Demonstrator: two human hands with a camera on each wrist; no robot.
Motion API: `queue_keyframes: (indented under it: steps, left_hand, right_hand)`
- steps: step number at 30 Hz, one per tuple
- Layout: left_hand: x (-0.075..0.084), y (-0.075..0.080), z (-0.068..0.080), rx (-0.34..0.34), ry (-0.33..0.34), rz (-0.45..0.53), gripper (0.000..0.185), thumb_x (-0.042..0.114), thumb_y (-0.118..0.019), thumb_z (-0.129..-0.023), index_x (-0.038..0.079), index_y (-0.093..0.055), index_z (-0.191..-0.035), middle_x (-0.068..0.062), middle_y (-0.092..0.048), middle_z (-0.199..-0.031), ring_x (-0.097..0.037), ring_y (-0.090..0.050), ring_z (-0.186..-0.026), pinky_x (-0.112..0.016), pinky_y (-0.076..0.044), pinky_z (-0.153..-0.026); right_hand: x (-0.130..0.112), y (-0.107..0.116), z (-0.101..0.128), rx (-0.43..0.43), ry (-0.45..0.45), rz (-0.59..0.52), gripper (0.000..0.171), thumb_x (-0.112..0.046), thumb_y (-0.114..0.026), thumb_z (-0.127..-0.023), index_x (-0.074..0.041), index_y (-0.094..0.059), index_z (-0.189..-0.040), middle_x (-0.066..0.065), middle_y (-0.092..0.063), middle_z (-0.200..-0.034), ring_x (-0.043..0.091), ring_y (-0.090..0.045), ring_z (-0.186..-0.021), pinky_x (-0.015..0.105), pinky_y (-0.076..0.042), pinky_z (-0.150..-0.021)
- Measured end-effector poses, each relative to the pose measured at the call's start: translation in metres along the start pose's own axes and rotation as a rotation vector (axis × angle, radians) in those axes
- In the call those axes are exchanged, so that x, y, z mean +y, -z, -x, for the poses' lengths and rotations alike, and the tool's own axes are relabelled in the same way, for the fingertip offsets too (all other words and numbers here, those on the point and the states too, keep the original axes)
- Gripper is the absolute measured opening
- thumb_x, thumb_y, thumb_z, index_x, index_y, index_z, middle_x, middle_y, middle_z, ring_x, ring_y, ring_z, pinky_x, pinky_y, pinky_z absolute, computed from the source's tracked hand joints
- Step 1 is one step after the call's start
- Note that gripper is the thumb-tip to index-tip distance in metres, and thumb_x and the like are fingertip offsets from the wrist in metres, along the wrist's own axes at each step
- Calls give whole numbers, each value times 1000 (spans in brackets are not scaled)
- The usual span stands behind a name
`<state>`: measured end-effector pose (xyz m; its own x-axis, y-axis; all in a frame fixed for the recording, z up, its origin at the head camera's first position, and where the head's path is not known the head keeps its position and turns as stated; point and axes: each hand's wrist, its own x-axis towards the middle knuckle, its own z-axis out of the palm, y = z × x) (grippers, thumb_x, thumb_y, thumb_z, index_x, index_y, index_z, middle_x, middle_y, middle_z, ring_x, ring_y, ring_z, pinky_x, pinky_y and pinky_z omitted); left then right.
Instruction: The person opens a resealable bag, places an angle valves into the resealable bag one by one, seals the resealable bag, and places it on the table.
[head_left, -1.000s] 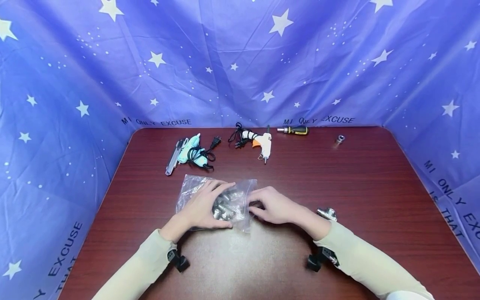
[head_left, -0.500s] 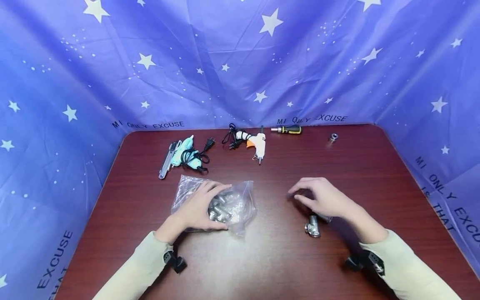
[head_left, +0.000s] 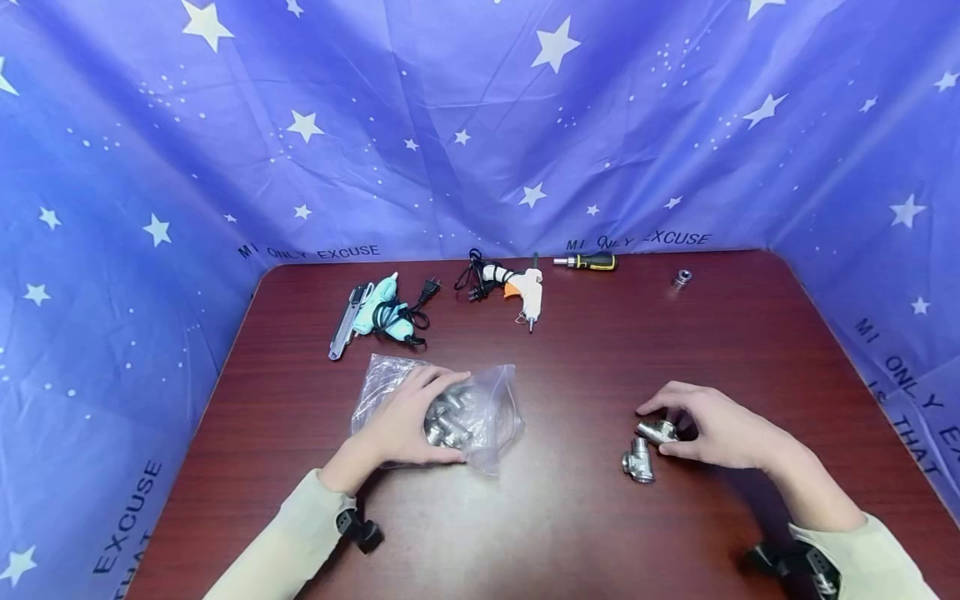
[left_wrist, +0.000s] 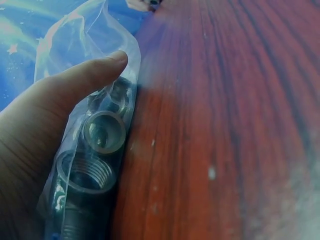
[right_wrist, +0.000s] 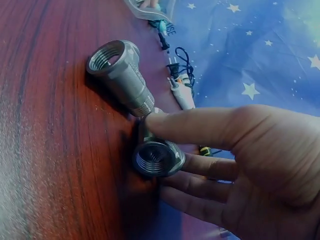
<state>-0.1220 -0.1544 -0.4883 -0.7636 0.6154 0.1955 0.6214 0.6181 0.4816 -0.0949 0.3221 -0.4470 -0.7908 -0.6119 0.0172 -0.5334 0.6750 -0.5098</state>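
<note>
My left hand (head_left: 408, 421) grips a clear plastic bag (head_left: 498, 408), thumb along its near side and fingers over the far side. Several metal fittings (head_left: 448, 421) lie inside; in the left wrist view their round threaded mouths (left_wrist: 87, 172) show through the plastic. On the right, my right hand (head_left: 723, 425) holds a threaded metal pipe fitting (right_wrist: 155, 157) low over the table, thumb on one side and fingers round the other. Just beside it a second threaded pipe fitting (right_wrist: 122, 77) lies on the table, its end close to my thumb tip.
Along the back of the dark red table (head_left: 570, 517) lie a utility knife (head_left: 348, 323), a light blue glue gun (head_left: 378, 308) with a black cord, a white glue gun (head_left: 531, 296), a screwdriver (head_left: 592, 262) and a small metal part (head_left: 682, 278). A starry blue cloth (head_left: 465, 183) hangs behind.
My right hand has left the bag's open end and moved right to the fittings, where it now holds one. The left hand has stayed on the bag.
</note>
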Motion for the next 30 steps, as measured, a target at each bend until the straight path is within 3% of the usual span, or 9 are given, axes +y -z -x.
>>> queue_keyframes:
  steps: [3, 7, 12, 22, 30]
  left_hand:
    - [0, -2, 0, 5, 7, -3, 113, 64, -96, -61, 24, -51, -157, -2, -60, -142, -21, -54, -132, -50, -53, -110]
    - [0, -2, -1, 8, 3, 2, 112, 63, -96, -62, 23, -52, -157, -1, -60, -142, -21, -54, -132, -50, -53, -110]
    - [0, -1, -2, 7, 4, -1, 112, 63, -96, -62, 22, -52, -156, -2, -60, -142, -21, -54, -131, -51, -53, -109]
    - [3, 1, -3, -7, 10, 0, 112, 64, -95, -62, 21, -52, -156, -3, -60, -143, -22, -54, -133, -52, -52, -111]
    - [2, 0, -2, 8, 4, 5, 111, 64, -95, -62, 20, -54, -155, -3, -61, -142, -23, -54, -132, -53, -52, -111]
  right_hand:
    - [0, -1, 4, -10, -19, 1, 40, -15, -91, -82, -18, -76, -118, -12, -66, -104, -5, -63, -85, 24, -59, -72]
    - [-2, -2, 4, 9, -20, 23, 33, -13, -91, -78, -25, -75, -104, -17, -65, -96, -6, -61, -83, 22, -57, -68]
    - [-2, -2, 0, 45, 0, 49, 37, -6, -89, -71, -30, -72, -94, -20, -63, -90, -7, -58, -80, 20, -54, -66]
    - [-3, 6, -16, 135, 25, 113, 34, -7, -87, -71, -26, -75, -96, -20, -65, -91, -3, -56, -77, 17, -47, -66]
    - [-26, 7, -41, 245, 86, 83, 35, -4, -87, -71, -20, -77, -100, -15, -71, -91, -3, -64, -77, 23, -56, -66]
